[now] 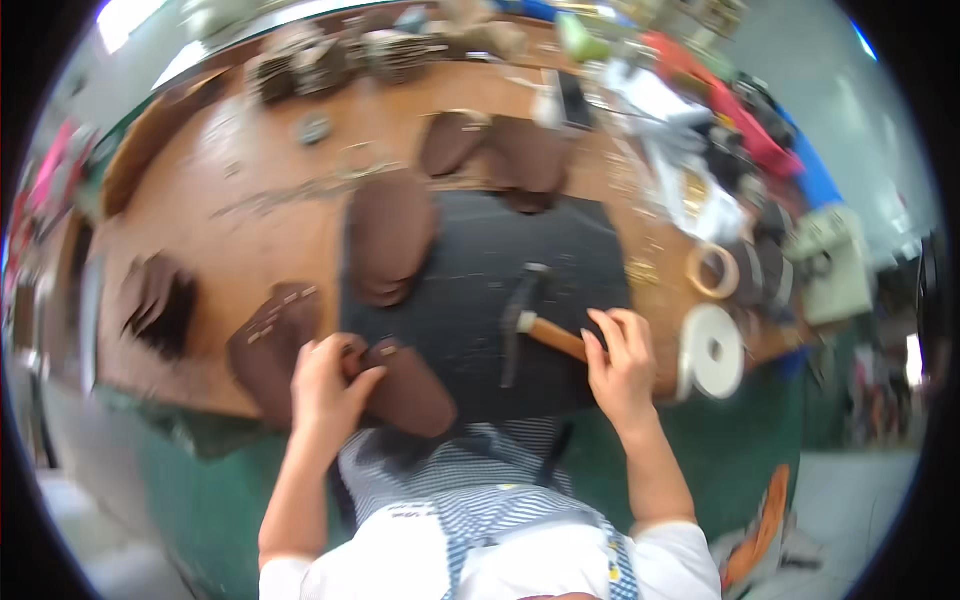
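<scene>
My left hand (325,385) is closed on a brown, rounded flat piece (415,395), pinching its upper end by a small gold-coloured fitting. Left of that hand, other brown pieces (275,345) with gold-coloured fittings lie on the table. A hammer with a wooden handle (555,337) rests on the black mat (470,300). At the handle's end is my right hand (625,365), thumb and fingers apart; whether they touch the wood is blurred. Beyond my left hand, a stack of brown rounded pieces (390,235) sits on the mat's left edge.
More brown pieces (525,160) lie at the mat's far edge, and a dark stack (160,305) stands far left. On the right are a white roll (712,350), a tape roll (712,270) and a pale machine (830,265). Stacked pieces (400,55) line the table's back.
</scene>
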Demonstrator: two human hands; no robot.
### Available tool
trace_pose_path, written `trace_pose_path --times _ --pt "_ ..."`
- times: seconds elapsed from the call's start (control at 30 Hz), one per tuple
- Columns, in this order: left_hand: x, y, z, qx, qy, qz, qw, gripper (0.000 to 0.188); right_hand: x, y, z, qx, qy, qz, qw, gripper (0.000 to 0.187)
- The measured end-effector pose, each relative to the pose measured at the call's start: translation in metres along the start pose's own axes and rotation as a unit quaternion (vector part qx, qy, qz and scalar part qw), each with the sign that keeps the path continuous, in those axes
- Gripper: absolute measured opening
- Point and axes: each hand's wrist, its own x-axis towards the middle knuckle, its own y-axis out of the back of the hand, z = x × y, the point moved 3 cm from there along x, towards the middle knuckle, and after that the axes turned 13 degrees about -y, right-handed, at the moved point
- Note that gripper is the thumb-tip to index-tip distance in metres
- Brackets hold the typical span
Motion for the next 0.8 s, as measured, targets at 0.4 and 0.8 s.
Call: trace_pose_path --times 0.4,0.8 --pt "-0.012 0.017 -0.016 -0.187 0.059 -0.046 0.979 0.018 0.053 -0.019 0.149 0.034 -0.207 -0.018 0.978 0.011" --pt "0.013 0.116 -0.118 0.292 0.017 0.063 0.954 0.028 0.062 -0.022 0.162 -0.043 -0.162 -0.067 0.984 0.008"
